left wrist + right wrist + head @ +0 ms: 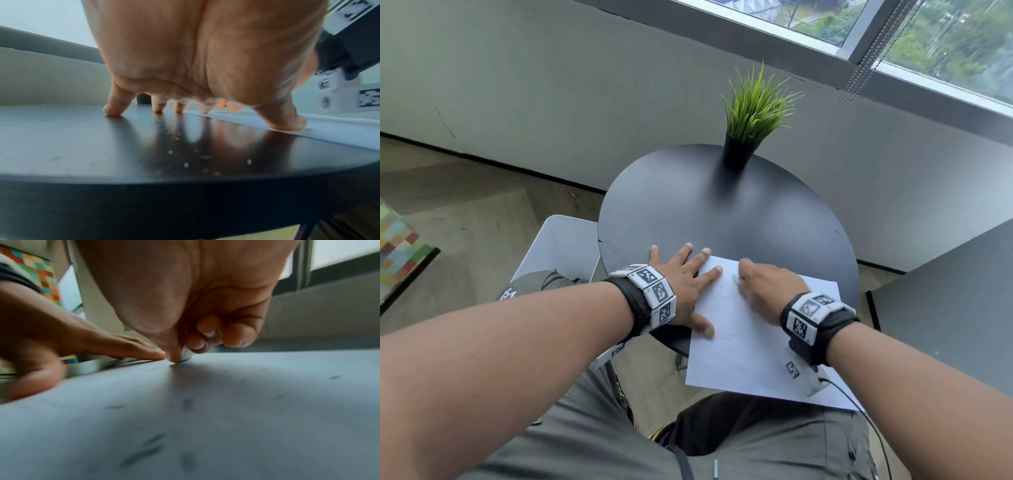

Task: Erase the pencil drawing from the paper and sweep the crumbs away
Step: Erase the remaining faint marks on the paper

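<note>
A white sheet of paper [750, 346] lies on the near edge of a round black table [722, 212] and overhangs it toward my lap. Faint pencil marks [735, 302] show near its middle. My left hand [685, 274] lies flat with spread fingers, index finger and thumb pressing the paper's left edge, the other fingers on the table. My right hand [763, 284] is curled on the upper part of the sheet. In the right wrist view it pinches a small white eraser [186, 353] against the paper [226, 410]. Dark eraser crumbs [144, 452] lie scattered on the sheet.
A potted grass plant [751, 120] stands at the table's far edge. Small light specks [186, 164] dot the table under my left palm. A white chair [558, 246] is at the left, a dark surface [945, 308] at the right, my lap below.
</note>
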`<state>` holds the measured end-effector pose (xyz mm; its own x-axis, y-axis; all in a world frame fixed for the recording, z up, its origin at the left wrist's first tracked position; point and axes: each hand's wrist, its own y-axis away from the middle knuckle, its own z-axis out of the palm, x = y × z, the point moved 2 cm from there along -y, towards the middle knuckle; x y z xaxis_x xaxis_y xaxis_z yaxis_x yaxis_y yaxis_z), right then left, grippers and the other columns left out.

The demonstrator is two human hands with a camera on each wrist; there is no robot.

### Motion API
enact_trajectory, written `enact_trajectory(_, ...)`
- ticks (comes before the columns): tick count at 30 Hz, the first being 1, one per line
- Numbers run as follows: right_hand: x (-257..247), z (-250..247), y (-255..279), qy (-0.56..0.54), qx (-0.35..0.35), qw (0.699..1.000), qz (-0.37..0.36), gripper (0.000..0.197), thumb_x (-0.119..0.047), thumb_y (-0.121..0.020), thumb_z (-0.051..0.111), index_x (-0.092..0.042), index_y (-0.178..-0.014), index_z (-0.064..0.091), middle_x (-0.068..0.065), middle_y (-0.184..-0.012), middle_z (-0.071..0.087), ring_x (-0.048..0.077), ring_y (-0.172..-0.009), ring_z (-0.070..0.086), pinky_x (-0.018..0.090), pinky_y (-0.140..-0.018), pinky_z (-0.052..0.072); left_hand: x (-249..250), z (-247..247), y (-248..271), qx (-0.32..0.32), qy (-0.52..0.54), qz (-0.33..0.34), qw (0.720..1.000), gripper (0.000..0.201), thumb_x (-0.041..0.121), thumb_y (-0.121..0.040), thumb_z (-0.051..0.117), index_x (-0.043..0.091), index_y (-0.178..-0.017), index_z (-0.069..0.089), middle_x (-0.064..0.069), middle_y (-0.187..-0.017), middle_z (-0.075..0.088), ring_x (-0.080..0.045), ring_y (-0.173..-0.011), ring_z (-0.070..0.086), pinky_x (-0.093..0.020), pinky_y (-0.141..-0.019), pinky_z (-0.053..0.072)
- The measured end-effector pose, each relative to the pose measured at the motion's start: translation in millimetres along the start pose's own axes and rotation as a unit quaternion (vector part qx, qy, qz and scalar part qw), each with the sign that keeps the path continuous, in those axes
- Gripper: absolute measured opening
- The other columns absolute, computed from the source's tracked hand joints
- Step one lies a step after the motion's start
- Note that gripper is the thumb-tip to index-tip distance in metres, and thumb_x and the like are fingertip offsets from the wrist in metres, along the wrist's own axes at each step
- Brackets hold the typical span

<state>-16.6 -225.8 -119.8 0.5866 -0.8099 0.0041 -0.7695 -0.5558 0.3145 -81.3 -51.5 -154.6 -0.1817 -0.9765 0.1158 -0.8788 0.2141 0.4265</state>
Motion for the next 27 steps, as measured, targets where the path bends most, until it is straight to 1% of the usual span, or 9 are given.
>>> enact_trajectory(2, 4.7, -2.6, -0.9, 0.006, 0.015, 1.000, 0.003, 0.014, -0.031, -0.100, 0.034, -0.018, -0.094, 0.035, 0.008, -0.102, 0.063, 0.034, -0.086, 0.059, 0.036, -0.065, 0.041, 0.0, 0.2, 0.2, -0.003, -0.001, -0.001, 1.000, 0.123, 0.098, -0.064, 0.043, 0.037, -0.157, -0.011, 0.002, -0.166, -0.020, -0.030, -0.153, -0.016, -0.079, -0.108, 0.007)
enact_trajectory(6, -36.6, 11.1, 24.4, -0.001, -0.027, 0.987, -0.161, 0.011, -0.029, -0.097, 0.045, -0.024, -0.106, 0.042, 0.002, -0.102, 0.061, 0.030, -0.093, 0.061, 0.037, -0.068, 0.047, 0.2, -1.1, 0.9, -0.002, 0.003, 0.000, 1.000, 0.122, 0.097, -0.066, 0.044, 0.036, -0.157, -0.011, 0.000, -0.166, -0.021, -0.031, -0.153, -0.017, -0.080, -0.108, 0.006)
enact_trajectory(8, -29.2, 9.2, 20.9, 0.000, -0.020, 0.991, -0.136, 0.010, -0.031, -0.097, 0.043, -0.025, -0.104, 0.041, 0.001, -0.103, 0.062, 0.029, -0.092, 0.060, 0.038, -0.069, 0.047, 0.8, -2.2, 1.1, -0.007, 0.002, 0.000, 1.000, 0.122, 0.097, -0.066, 0.044, 0.036, -0.157, -0.012, 0.001, -0.166, -0.021, -0.031, -0.153, -0.018, -0.080, -0.108, 0.006)
enact_trajectory(11, -0.8, 1.5, 4.3, -0.007, 0.014, 1.000, -0.018, 0.016, -0.035, -0.101, 0.035, -0.020, -0.096, 0.037, 0.006, -0.101, 0.064, 0.032, -0.083, 0.056, 0.038, -0.067, 0.046, 0.6, -1.5, 0.7, -0.009, -0.004, -0.003, 1.000, 0.123, 0.098, -0.066, 0.042, 0.036, -0.157, -0.013, 0.001, -0.166, -0.021, -0.031, -0.153, -0.017, -0.079, -0.108, 0.008)
enact_trajectory(15, -33.5, 6.4, 19.2, -0.008, -0.008, 0.993, -0.119, 0.021, -0.030, -0.098, 0.042, -0.019, -0.116, 0.043, 0.006, -0.109, 0.063, 0.034, -0.097, 0.061, 0.039, -0.072, 0.048, -0.2, -0.7, 0.5, -0.004, -0.002, 0.001, 1.000, 0.124, 0.099, -0.064, 0.041, 0.036, -0.157, -0.012, 0.000, -0.166, -0.022, -0.031, -0.153, -0.018, -0.080, -0.108, 0.007)
enact_trajectory(17, -36.9, 9.7, 23.6, -0.009, -0.025, 0.989, -0.144, 0.020, -0.032, -0.098, 0.043, -0.020, -0.113, 0.042, 0.005, -0.108, 0.064, 0.033, -0.097, 0.062, 0.039, -0.071, 0.049, -0.7, -0.8, 1.2, -0.005, -0.004, 0.002, 1.000, 0.125, 0.099, -0.064, 0.042, 0.036, -0.157, -0.012, 0.001, -0.166, -0.022, -0.031, -0.153, -0.017, -0.080, -0.108, 0.008)
enact_trajectory(21, 3.3, -1.5, 1.2, -0.009, 0.006, 1.000, -0.005, 0.020, -0.039, -0.100, 0.034, -0.020, -0.095, 0.035, 0.008, -0.102, 0.065, 0.034, -0.087, 0.060, 0.039, -0.070, 0.048, 0.4, 0.5, 0.3, -0.004, -0.008, 0.001, 1.000, 0.127, 0.100, -0.061, 0.042, 0.036, -0.157, -0.012, 0.001, -0.166, -0.020, -0.032, -0.153, -0.017, -0.080, -0.107, 0.008)
enact_trajectory(25, -32.0, 5.4, 17.2, -0.007, -0.013, 0.993, -0.115, 0.018, -0.034, -0.099, 0.040, -0.020, -0.111, 0.041, 0.006, -0.108, 0.064, 0.034, -0.095, 0.061, 0.041, -0.073, 0.049, -0.3, 0.1, 0.7, -0.006, -0.005, 0.003, 1.000, 0.128, 0.100, -0.061, 0.043, 0.036, -0.157, -0.013, 0.001, -0.166, -0.022, -0.031, -0.153, -0.018, -0.081, -0.107, 0.007)
enact_trajectory(27, -37.3, 11.1, 26.0, -0.012, -0.028, 0.988, -0.149, 0.015, -0.034, -0.099, 0.043, -0.022, -0.107, 0.041, 0.003, -0.105, 0.063, 0.032, -0.094, 0.061, 0.039, -0.069, 0.047, 0.5, -0.4, 1.0, -0.009, -0.006, 0.004, 1.000, 0.128, 0.099, -0.061, 0.043, 0.035, -0.157, -0.013, 0.000, -0.166, -0.022, -0.032, -0.153, -0.018, -0.081, -0.107, 0.007)
